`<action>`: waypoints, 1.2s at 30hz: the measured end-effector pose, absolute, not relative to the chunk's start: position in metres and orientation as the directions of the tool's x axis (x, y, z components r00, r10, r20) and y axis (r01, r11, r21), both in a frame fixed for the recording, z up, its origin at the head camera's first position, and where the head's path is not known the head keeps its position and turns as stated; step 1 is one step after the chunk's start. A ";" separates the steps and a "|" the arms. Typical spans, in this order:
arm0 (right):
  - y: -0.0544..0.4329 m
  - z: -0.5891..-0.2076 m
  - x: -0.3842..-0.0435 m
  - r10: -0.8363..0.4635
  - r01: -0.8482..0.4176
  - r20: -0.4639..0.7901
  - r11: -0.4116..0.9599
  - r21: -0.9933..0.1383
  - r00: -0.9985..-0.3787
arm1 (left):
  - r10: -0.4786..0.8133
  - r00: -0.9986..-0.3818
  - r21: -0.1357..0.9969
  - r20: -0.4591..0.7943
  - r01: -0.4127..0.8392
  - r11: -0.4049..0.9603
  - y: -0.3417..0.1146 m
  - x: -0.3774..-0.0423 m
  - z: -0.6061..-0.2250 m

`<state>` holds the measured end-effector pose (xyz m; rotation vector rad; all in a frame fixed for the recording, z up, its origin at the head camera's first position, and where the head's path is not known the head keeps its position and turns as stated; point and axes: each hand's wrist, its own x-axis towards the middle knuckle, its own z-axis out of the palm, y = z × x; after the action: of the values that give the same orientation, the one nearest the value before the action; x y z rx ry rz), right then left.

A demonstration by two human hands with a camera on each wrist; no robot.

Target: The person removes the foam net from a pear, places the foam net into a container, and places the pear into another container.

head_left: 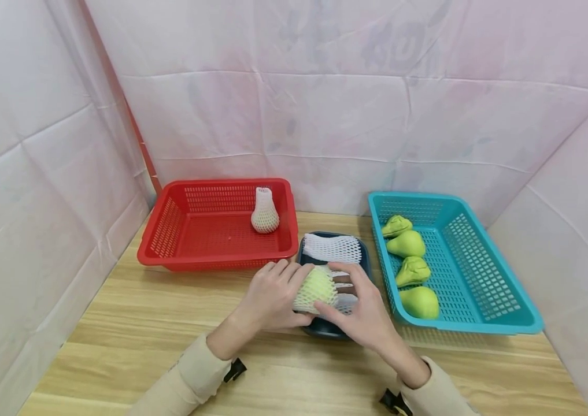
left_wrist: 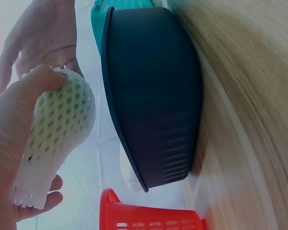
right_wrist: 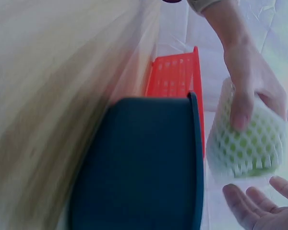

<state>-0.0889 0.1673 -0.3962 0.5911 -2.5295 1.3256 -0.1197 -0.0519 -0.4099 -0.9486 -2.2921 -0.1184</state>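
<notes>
Over the dark blue bin (head_left: 325, 331) my left hand (head_left: 273, 293) grips a green pear in a white foam net sleeve (head_left: 315, 290). The left wrist view shows the thumb across the netted pear (left_wrist: 62, 117), with the sleeve's narrow end hanging past its neck. My right hand (head_left: 365, 315) is beside the pear's wide end, its fingers spread and loosely bent. In the right wrist view those fingertips (right_wrist: 233, 191) sit just off the sleeve's open rim, where bare green shows. White foam sleeves (head_left: 332, 248) lie in the bin, partly hidden by the hands.
At left stands a red basket (head_left: 215, 261) with one netted pear (head_left: 265, 217) inside. A teal basket (head_left: 481, 328) at right holds smooth green pears (head_left: 407, 244) and lumpy green fruits (head_left: 413, 271) along its left side. Fabric walls (head_left: 325, 115) enclose the wooden table (head_left: 169, 312).
</notes>
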 end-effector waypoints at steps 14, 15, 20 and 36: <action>0.208 -0.395 -0.100 -0.352 -0.504 0.400 0.283 -0.816 -0.846 | 0.600 -0.509 -0.155 0.618 0.669 0.727 -0.061 -0.117 -0.407; 0.209 -0.395 -0.101 -0.365 -0.504 0.397 0.270 -0.820 -0.842 | 0.601 -0.506 -0.154 0.618 0.672 0.724 -0.062 -0.117 -0.407; 0.209 -0.396 -0.104 -0.415 -0.513 0.384 0.261 -0.818 -0.825 | 0.598 -0.499 -0.131 0.627 0.689 0.712 -0.064 -0.116 -0.408; 0.195 -0.395 -0.099 -0.434 -0.547 0.416 0.239 -0.802 -0.799 | 0.604 -0.473 -0.130 0.641 0.709 0.693 -0.064 -0.114 -0.409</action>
<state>-0.0986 0.1955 -0.3952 0.9494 -2.3863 1.6167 -0.1138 -0.0642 -0.4088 -0.9997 -2.2242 -0.2010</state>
